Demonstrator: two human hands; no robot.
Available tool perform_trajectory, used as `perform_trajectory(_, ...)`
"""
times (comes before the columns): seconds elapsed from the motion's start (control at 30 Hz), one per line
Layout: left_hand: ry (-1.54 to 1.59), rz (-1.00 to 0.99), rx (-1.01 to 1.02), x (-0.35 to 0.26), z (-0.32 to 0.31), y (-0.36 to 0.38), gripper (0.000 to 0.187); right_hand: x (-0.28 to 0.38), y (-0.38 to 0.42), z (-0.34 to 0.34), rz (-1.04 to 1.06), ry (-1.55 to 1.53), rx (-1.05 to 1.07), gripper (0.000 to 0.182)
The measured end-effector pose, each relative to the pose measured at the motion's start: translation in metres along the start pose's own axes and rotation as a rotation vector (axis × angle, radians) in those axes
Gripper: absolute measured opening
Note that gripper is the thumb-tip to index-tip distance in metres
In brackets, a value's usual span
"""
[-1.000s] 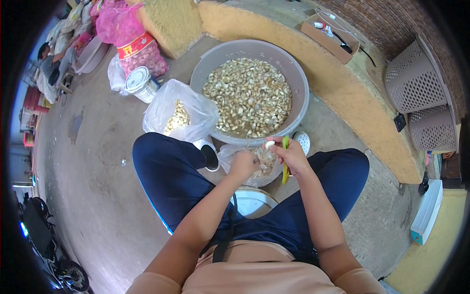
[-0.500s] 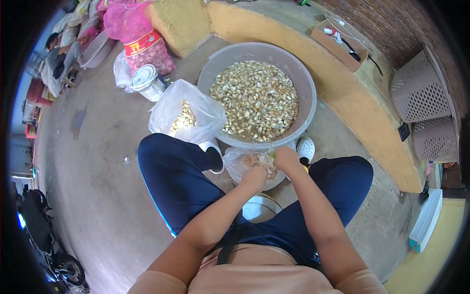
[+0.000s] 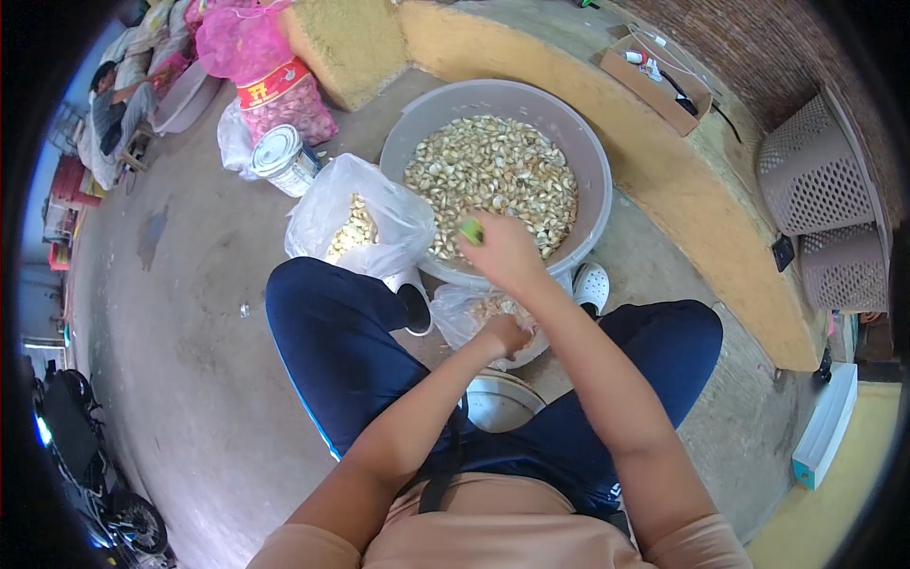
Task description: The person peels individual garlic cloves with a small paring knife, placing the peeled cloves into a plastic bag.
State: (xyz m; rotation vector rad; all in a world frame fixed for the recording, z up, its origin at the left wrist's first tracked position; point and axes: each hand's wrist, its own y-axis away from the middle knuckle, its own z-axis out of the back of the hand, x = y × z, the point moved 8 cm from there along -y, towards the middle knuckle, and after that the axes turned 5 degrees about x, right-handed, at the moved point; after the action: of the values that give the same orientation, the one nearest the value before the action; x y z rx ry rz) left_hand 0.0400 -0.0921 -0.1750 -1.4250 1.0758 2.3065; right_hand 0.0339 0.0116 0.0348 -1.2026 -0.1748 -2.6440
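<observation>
1. Between your thighs, nearest to you, sits a round white container (image 3: 498, 403).
2. Just beyond it, your left hand (image 3: 507, 336) is low at the near side of a clear plastic bag (image 3: 455, 318) with papery husks (image 3: 498, 306) inside. Its fingers are bent inward; you cannot tell from this view whether they pinch anything.
3. Your right hand (image 3: 504, 250) is farther out, with its forearm slanting over the husk bag. Its fingers are curled around a green tool (image 3: 471, 230), of which only a short green part shows at the fist. That fist appears in front of the near side of the big basin.
4. By your right foot, a white clog (image 3: 591, 284) shows just beside the basin.
5. The big grey basin (image 3: 599, 194) lies ahead of you, holding many garlic cloves (image 3: 488, 171) in a broad layer.
6. Against the basin's left side, beyond your left knee, an open whitish bag (image 3: 391, 251) holds pale cloves (image 3: 354, 232).
7. Farther left stand a lidded can (image 3: 284, 161) and a pink mesh sack (image 3: 284, 100) with a red label.
8. On the right, behind the basin, a low yellow wall (image 3: 711, 209) bears a cardboard box (image 3: 656, 90).
9. Far off at upper left, another person (image 3: 114, 114) sits near a second basin (image 3: 190, 100).
</observation>
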Motion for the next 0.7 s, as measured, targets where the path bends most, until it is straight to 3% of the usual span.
perform_trajectory(0.03,0.294,0.3,0.116,-0.008,0.004,0.017,0.018,-0.009,0.01,0.006,0.013,0.001,-0.014,0.021)
perform_trajectory(0.07,0.469,0.214,0.09,-0.035,0.02,0.029,0.018,-0.017,0.023,0.016,-0.001,-0.005,-0.007,0.02)
perform_trajectory(0.17,0.663,0.019,0.103,-0.042,0.035,0.025,0.024,-0.053,0.064,0.044,-0.121,-0.027,0.002,0.021)
perform_trajectory(0.23,0.798,-0.053,0.07,-0.068,0.051,0.04,0.024,-0.087,0.093,0.05,-0.359,-0.045,0.08,0.023)
perform_trajectory(0.37,1.086,-0.155,0.005,-0.09,0.065,0.052,0.025,-0.092,0.122,0.039,-0.464,-0.372,0.125,0.028)
perform_trajectory(0.43,1.108,-0.166,-0.035,-0.089,0.065,0.052,0.026,-0.083,0.121,0.026,-0.436,-0.541,0.094,0.03)
perform_trajectory(0.57,1.051,-0.217,-0.204,-0.091,0.072,0.057,0.027,-0.081,0.119,0.025,-0.409,-0.407,-0.059,0.03)
perform_trajectory(0.7,0.981,-0.315,-0.261,-0.095,0.072,0.057,0.03,-0.084,0.117,0.027,-0.5,-0.412,0.001,0.025)
